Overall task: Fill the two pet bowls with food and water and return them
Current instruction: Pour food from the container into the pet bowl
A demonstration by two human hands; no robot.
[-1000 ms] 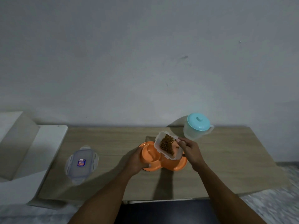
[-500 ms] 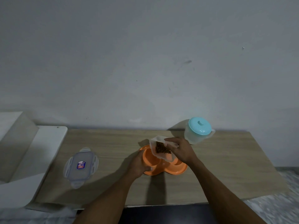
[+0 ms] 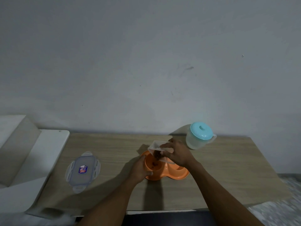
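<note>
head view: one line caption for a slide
Pouring kibble: right hand tips the tub over the orange bowl, left hand grips its rim.

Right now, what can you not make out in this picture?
1. Head view: the right well of the bowl is partly hidden by the right hand and the box.
2. Head view: any water level in the jug; its wall is frosted and the light is dim.
3. Head view: the label on the lid has print too small to read.

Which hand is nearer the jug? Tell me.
Right. The right hand, holding the tub over the bowl, sits just left of the jug; the left hand grips the bowl's left rim, farther off.
</note>
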